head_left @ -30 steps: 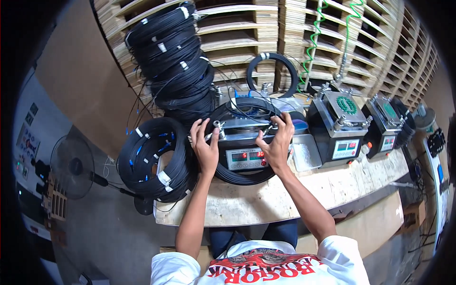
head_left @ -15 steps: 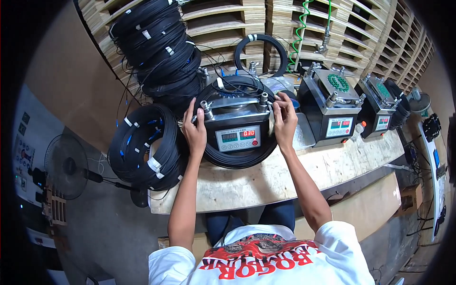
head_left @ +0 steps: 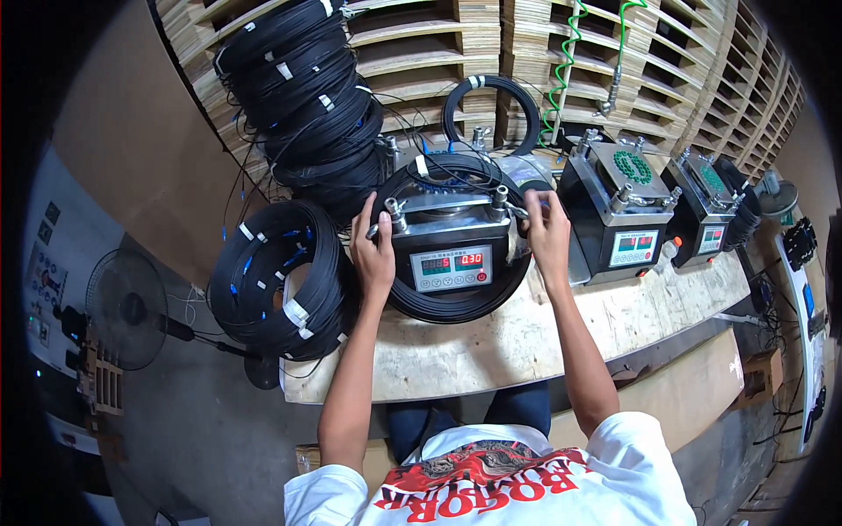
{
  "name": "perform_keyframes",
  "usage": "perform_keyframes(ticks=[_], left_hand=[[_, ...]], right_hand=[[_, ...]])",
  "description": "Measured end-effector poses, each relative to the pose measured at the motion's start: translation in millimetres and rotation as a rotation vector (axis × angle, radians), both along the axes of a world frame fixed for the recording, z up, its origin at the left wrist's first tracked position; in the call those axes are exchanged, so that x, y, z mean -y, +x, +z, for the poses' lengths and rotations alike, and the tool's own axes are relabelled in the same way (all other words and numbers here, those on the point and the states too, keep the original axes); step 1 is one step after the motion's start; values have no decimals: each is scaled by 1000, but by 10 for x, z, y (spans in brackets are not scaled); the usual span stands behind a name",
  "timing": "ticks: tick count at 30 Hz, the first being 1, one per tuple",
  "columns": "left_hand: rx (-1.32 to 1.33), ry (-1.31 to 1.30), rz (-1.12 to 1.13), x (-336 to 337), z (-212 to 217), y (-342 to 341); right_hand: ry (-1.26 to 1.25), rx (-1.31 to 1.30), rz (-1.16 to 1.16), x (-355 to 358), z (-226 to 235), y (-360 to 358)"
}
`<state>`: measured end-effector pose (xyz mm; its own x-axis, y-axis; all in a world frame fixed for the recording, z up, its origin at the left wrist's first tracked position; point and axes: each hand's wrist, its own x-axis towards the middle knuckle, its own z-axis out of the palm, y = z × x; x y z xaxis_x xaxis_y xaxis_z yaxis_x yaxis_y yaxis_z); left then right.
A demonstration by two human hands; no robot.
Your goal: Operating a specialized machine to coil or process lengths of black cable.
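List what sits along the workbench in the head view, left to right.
Black standing fan → stack of black cable coils with white tape wraps → left hand → black box machine with red digital display → right hand → second black display machine → third machine.

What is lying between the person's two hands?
In the head view, the metal-topped machine with red digit displays sits between the left hand and right hand.

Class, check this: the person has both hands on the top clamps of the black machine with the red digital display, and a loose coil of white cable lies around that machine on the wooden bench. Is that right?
Not quite. The coil around the machine is black, not white, as the head view shows. The rest holds: the left hand and right hand are at its top clamps, on the wooden bench.
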<state>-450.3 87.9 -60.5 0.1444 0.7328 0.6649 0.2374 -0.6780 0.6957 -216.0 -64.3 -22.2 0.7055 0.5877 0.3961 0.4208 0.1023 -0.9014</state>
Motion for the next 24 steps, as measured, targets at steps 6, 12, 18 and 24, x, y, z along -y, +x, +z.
perform_keyframes(ticks=[6, 12, 18, 24], left_hand=[[5, 5, 7, 3, 27, 3], [-37, -26, 22, -19, -38, 7], [-44, 16, 14, -44, -33, 13], [-32, 2, 6, -28, -83, -9]], right_hand=[[58, 112, 117, 14, -167, -4], [168, 39, 47, 112, -382, -251], [-239, 880, 79, 244, -786, -593], [-395, 890, 56, 158, -709, -661]])
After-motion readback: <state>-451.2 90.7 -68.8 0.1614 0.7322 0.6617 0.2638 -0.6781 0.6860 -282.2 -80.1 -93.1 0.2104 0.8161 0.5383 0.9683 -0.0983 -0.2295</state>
